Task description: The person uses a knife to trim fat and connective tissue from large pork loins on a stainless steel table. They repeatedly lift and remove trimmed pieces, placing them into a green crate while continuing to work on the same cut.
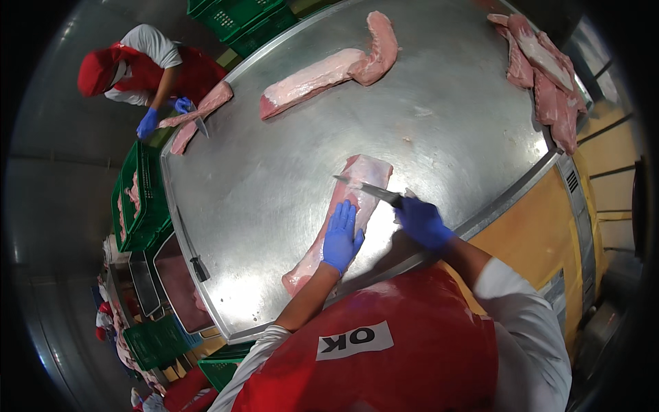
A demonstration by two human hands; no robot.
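Note:
A long slab of pale pink raw meat [367, 170] lies on the steel table in front of me, its near end close to the table edge. My left hand [342, 237], in a blue glove, rests flat on its middle with the fingers stretched out. My right hand [422, 223], gloved in blue too, is closed round the dark handle of a knife [371, 189]. The blade points left and lies across the far part of the meat, against its surface. My right fingers are partly hidden behind the hand.
More long meat pieces [316, 77] lie farther back on the steel table [261, 172], and a meat pile [546, 75] sits at the far right. At the left, a co-worker [165, 69] cuts meat beside green crates [147, 196]. Another knife [199, 268] lies at the left edge.

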